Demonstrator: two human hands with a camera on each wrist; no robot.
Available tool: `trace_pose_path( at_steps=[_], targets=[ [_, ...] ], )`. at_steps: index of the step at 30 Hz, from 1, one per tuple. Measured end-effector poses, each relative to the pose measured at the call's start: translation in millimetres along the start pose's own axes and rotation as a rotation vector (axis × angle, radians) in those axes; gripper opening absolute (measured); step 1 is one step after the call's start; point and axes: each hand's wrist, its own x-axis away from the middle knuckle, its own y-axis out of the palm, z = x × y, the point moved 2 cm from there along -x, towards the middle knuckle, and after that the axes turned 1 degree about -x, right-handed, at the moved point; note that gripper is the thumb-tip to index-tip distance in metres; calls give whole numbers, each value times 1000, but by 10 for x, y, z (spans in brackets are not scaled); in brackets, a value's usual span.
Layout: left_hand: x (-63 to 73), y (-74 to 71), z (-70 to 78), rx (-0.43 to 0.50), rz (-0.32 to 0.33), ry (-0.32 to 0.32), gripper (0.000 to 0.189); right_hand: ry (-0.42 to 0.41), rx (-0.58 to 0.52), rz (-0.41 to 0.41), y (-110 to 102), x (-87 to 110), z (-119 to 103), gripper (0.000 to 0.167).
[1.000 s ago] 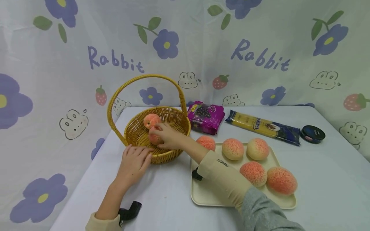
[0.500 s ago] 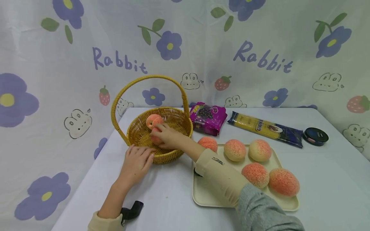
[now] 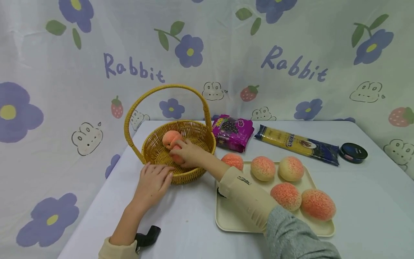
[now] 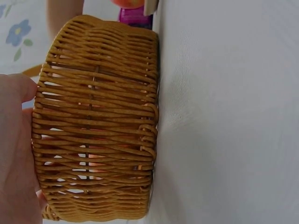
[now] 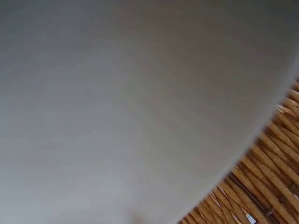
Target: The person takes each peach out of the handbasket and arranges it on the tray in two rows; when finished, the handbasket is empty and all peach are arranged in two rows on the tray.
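Observation:
A round wicker basket [image 3: 184, 178] with a tall arched handle stands at the left of the table. Two pink peaches lie inside it, the rear peach [image 3: 170, 138] touching the nearer peach [image 3: 177, 157]. Reaching in over the rim, my right hand [image 3: 191, 154] grips the nearer peach, which its fingers partly cover. My left hand [image 3: 153, 183] holds the front left rim, fingers over the edge; the left wrist view shows the thumb [image 4: 25, 87] at the rim and the woven wall [image 4: 98, 121]. A blurred pale surface fills most of the right wrist view, with wicker [image 5: 266, 182] at lower right.
Right of the basket, several peaches [image 3: 286, 196] lie on a cream tray [image 3: 233, 225], partly under my right sleeve [image 3: 249, 198]. Behind are a purple snack bag [image 3: 234, 133], a long yellow-and-blue packet [image 3: 297, 144] and a round black tin [image 3: 353, 153]. A printed cloth [image 3: 226, 43] hangs at the back.
The rear peach has rolled slightly toward the front in the basket. My right hand keeps its grip on the nearer peach, shifting very little. The left hand stays at the rim.

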Motion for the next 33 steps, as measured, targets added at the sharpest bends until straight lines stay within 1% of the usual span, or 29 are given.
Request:
trace_pose_path(
  at_steps=[4,11,19,24,28,33],
  targets=[
    [12,-5,2,0,4,1,29,4,-4,0,-2,6,-17,54],
    [15,-22,11,-2,8,4,30,20,-40,19,1,8,-15,52],
    [10,-16,2,2,7,5,31,49,-87,21,-38,36,2,49],
    [6,-11,-3,3,9,9,32,46,-132,53,-82,74,12,48],
    [6,-7,-3,10,9,10,32,43,-143,74,-103,110,23,46],
    [14,-6,-2,16,15,10,30,3,-168,113,-116,140,35,47]
  ],
)
